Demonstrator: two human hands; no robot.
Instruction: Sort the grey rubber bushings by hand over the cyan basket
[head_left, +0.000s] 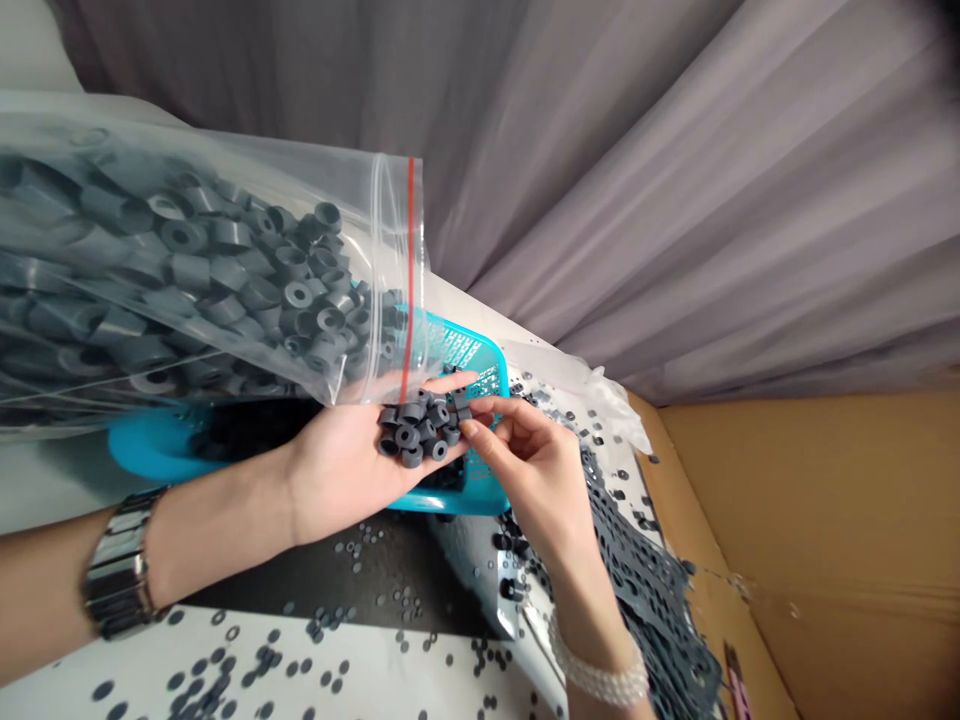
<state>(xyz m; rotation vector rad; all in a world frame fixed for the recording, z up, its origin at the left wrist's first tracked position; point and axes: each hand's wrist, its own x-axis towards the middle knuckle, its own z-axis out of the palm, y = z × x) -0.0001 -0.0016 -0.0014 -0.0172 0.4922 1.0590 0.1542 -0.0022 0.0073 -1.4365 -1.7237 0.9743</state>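
Observation:
My left hand [345, 465] is palm up beneath the mouth of a clear zip bag, holding a small heap of dark grey ring-shaped spacers [420, 430]. From the right, my right hand [540, 460] reaches to the edge of that heap, thumb and forefinger pinched on a grey spacer [463, 412]. The zip bag [386, 270], with a red stripe along its mouth, lies sideways over my left forearm and is full of similar spacers. Under my hands stands a turquoise plastic basket [491, 490] with dark pieces inside, partly hidden by the bag and my left arm.
Small dark discs [206, 690] are scattered over the white table [390, 690]. Dark perforated sheets [652, 580] lie at the right, by a brown cardboard panel [825, 500]. A pink-handled tool [737, 690] lies near the cardboard. A grey curtain [675, 180] hangs behind.

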